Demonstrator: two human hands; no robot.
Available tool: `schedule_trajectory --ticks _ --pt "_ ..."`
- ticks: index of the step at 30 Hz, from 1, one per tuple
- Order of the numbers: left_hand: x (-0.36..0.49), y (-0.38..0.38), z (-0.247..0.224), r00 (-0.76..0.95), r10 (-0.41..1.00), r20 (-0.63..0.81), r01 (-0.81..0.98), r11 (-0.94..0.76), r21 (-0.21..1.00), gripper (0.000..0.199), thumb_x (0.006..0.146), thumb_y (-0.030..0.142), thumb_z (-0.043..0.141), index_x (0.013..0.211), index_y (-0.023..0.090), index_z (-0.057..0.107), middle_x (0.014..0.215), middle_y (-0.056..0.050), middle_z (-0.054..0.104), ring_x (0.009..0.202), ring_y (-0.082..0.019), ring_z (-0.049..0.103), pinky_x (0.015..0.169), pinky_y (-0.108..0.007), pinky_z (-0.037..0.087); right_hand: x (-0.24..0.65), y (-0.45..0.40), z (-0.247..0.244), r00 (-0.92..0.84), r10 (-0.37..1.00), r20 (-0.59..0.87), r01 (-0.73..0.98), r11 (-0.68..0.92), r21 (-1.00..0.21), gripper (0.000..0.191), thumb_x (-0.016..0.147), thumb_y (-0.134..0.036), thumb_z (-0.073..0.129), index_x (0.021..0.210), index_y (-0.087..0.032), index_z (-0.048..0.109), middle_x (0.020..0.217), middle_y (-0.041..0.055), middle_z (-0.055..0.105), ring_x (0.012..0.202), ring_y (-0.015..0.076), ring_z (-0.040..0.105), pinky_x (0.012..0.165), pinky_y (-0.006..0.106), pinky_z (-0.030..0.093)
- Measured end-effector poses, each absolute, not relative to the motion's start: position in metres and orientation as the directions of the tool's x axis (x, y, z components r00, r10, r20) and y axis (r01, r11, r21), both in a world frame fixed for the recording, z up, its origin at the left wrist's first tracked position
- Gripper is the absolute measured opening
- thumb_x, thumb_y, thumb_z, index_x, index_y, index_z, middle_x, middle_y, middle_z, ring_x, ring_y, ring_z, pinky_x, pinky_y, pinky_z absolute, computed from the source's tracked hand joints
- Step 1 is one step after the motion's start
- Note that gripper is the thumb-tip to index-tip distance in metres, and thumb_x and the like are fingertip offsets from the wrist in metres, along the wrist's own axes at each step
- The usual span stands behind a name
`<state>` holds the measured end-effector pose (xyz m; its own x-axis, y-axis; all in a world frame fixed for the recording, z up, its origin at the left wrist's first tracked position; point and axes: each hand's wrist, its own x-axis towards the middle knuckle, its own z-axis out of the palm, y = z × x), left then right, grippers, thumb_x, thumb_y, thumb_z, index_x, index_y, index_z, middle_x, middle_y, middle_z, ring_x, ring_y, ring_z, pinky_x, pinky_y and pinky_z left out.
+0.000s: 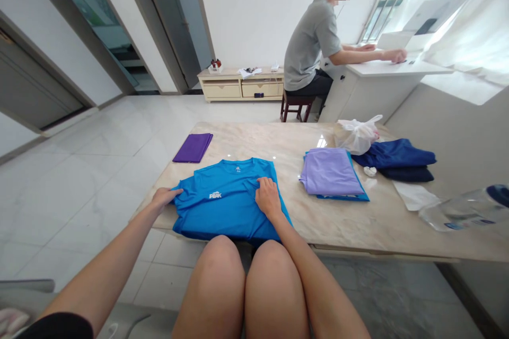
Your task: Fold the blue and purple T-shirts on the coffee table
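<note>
A blue T-shirt (230, 204) with a white chest print lies on the marble-patterned table (254, 140), its collar pointing away from me and its lower part at the front edge. At its left side, my left hand (165, 197) pinches the sleeve edge. My right hand (268, 197) is on the right part of the shirt, fingers closed on a bit of its fabric. Behind and left of the shirt sits a folded purple cloth (193, 148). To the right, a folded lavender garment (331, 172) rests on a blue one.
Farther right are a white plastic bag (358, 135), dark blue clothes (397, 153), a paper sheet (415, 196) and a clear bottle (461, 209) lying on its side. Beyond the table, a person (312, 37) sits on a stool at a white desk (393, 68).
</note>
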<state>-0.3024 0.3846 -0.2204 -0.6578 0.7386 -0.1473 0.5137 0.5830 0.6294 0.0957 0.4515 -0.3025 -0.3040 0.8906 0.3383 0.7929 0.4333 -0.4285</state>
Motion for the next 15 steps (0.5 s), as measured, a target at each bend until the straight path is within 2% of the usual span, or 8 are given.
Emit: schedule_trajectory --ticks 3,6,9,11,13,15 --pt "-0.302 0.387 -0.211 -0.665 0.738 -0.111 0.553 0.587 0.592 0.024 0.071 0.041 0.080 0.071 0.024 0.063 0.076 -0.008 0.076 0.091 -0.035 0.079 0.076 -0.039 0.061 0.096 0.450 -0.303 -0.300 0.888 0.348 0.783 0.438 -0.441 0.039 0.101 -0.006 0.051 0.135 -0.015 0.068 0.131 0.0159 0.074 0.122 0.0317 0.063 0.107 0.044 0.048" --pt "-0.292 0.397 -0.195 -0.664 0.748 -0.008 0.630 0.566 0.532 0.021 0.078 0.040 0.075 0.079 0.025 0.061 0.088 -0.009 0.078 0.104 -0.035 0.077 0.085 -0.039 0.060 0.097 0.450 -0.304 -0.304 0.885 0.353 0.776 0.445 -0.447 0.040 0.100 -0.006 0.052 0.135 -0.014 0.068 0.131 0.0166 0.074 0.121 0.0322 0.062 0.105 0.044 0.047" --pt "-0.267 0.406 -0.183 -0.512 0.852 0.107 0.770 0.400 0.498 0.028 0.083 0.046 0.076 0.097 0.025 0.066 0.101 -0.010 0.079 0.105 -0.033 0.076 0.085 -0.037 0.059 0.099 0.451 -0.306 -0.305 0.883 0.357 0.771 0.449 -0.452 0.039 0.099 -0.006 0.052 0.133 -0.014 0.068 0.129 0.0168 0.074 0.121 0.0329 0.062 0.104 0.044 0.046" --pt "-0.247 0.409 -0.179 -0.343 0.935 0.093 0.778 0.227 0.587 0.045 0.089 0.056 0.073 0.120 0.024 0.068 0.109 -0.010 0.080 0.090 -0.027 0.077 0.075 -0.034 0.059 0.100 0.452 -0.307 -0.311 0.881 0.357 0.767 0.455 -0.453 0.038 0.099 -0.006 0.052 0.132 -0.015 0.068 0.127 0.0166 0.075 0.121 0.0331 0.061 0.103 0.044 0.046" --pt "-0.232 0.408 -0.182 -0.238 0.969 0.063 0.707 0.129 0.695 0.058 0.097 0.064 0.062 0.140 0.024 0.063 0.115 -0.010 0.080 0.077 -0.022 0.076 0.067 -0.033 0.058 0.101 0.452 -0.307 -0.319 0.878 0.356 0.763 0.461 -0.453 0.037 0.099 -0.006 0.052 0.131 -0.015 0.069 0.127 0.0164 0.075 0.120 0.0331 0.061 0.103 0.044 0.045" --pt "-0.226 0.406 -0.192 -0.203 0.977 0.066 0.702 0.099 0.705 0.060 0.102 0.064 0.053 0.144 0.022 0.062 0.120 -0.012 0.080 0.079 -0.023 0.078 0.070 -0.036 0.063 0.101 0.452 -0.306 -0.318 0.879 0.356 0.760 0.461 -0.458 0.037 0.099 -0.005 0.051 0.130 -0.015 0.069 0.128 0.0163 0.075 0.121 0.0331 0.061 0.103 0.044 0.045"
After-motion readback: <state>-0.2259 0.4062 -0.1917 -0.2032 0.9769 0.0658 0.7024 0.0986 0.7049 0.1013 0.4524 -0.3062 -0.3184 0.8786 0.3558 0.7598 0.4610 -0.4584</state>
